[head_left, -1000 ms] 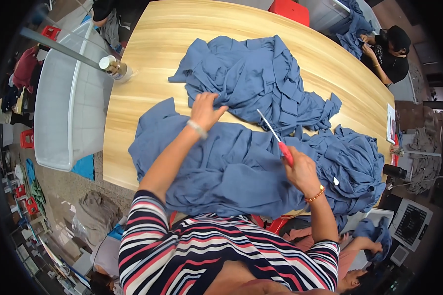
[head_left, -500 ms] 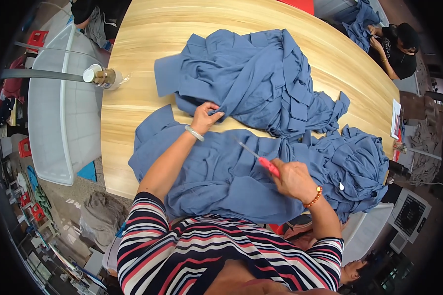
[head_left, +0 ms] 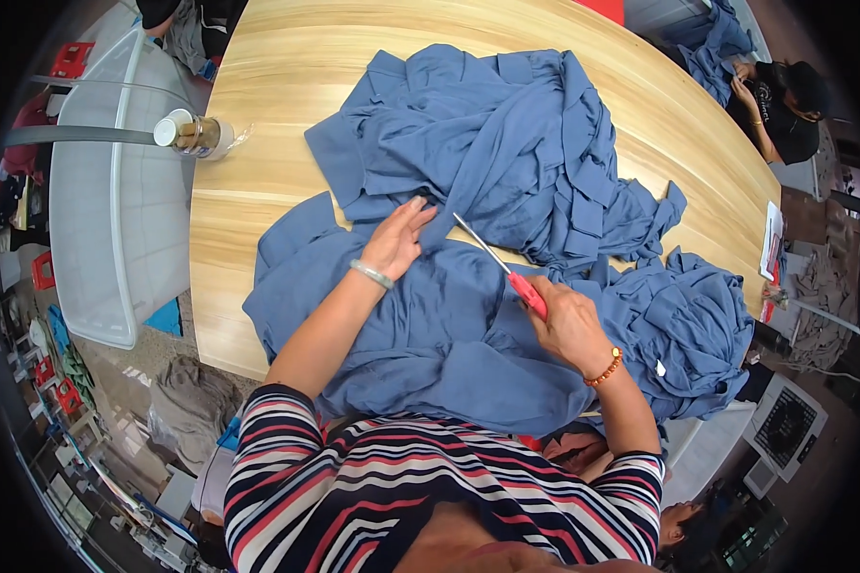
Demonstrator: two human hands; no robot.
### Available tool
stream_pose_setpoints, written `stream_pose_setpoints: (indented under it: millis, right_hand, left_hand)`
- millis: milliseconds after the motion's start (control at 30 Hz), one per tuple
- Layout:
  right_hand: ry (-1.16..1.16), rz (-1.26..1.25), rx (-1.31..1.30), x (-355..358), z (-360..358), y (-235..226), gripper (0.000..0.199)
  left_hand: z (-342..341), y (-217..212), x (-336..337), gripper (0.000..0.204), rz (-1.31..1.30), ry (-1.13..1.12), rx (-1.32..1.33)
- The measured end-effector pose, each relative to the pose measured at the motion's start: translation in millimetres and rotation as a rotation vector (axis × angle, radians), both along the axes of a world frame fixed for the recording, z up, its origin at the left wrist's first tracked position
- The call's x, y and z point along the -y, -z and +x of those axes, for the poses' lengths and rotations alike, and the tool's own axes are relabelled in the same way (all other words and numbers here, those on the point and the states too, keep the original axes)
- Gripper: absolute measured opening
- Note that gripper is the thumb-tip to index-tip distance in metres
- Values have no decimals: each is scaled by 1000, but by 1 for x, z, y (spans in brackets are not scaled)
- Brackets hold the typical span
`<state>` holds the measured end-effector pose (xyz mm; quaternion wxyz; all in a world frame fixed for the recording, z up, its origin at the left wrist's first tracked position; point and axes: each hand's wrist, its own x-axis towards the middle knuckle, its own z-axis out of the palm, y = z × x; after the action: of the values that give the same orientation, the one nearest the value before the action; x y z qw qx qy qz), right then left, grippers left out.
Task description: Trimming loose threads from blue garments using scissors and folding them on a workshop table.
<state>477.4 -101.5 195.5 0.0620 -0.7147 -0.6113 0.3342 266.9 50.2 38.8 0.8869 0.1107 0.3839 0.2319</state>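
Two heaps of blue-grey garments lie on the table, the far garment heap (head_left: pixel 487 143) and the near garment heap (head_left: pixel 420 325). My left hand (head_left: pixel 397 239) rests between them with its fingers stretched out, at the near edge of the far heap. No cloth is pinched in it. Closed around a red handle, my right hand (head_left: pixel 569 325) holds a screwdriver-like tool (head_left: pixel 526 290) above the near heap. Its thin metal shaft points up and left, with the tip close to the far heap's lower edge.
Light wood shows on the tabletop (head_left: pixel 258 210) around the garments. A clear jar with a white lid (head_left: pixel 199 137) stands at its left edge, beside a large white bin (head_left: pixel 115 220). At the far right, a person in black (head_left: pixel 779 110) handles blue cloth. A small white scrap (head_left: pixel 660 367) lies on the near heap.
My left hand has let go of the cloth edge and its fingers have straightened. The tool's tip has risen a little toward the far heap.
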Motion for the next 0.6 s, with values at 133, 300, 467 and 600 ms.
stream_pose_setpoints:
  millis: [133,300,467,600]
  right_hand:
    - [-9,-33,50,-6,-2,-4,25]
    - [-25,-59,109,-13,-1,-21,22]
    - [-135,-28,91,-40,-8,-18,23]
    - [-244,-81,59,-68,-10,-1,25]
  left_hand:
    - [26,25,-23,29,-100,-70,186]
    - [30,32,-11,22,814,1,-592]
    - [9,33,-7,21,1460,-3,-723]
    - [13,25,-9,21,1563,-21,-749]
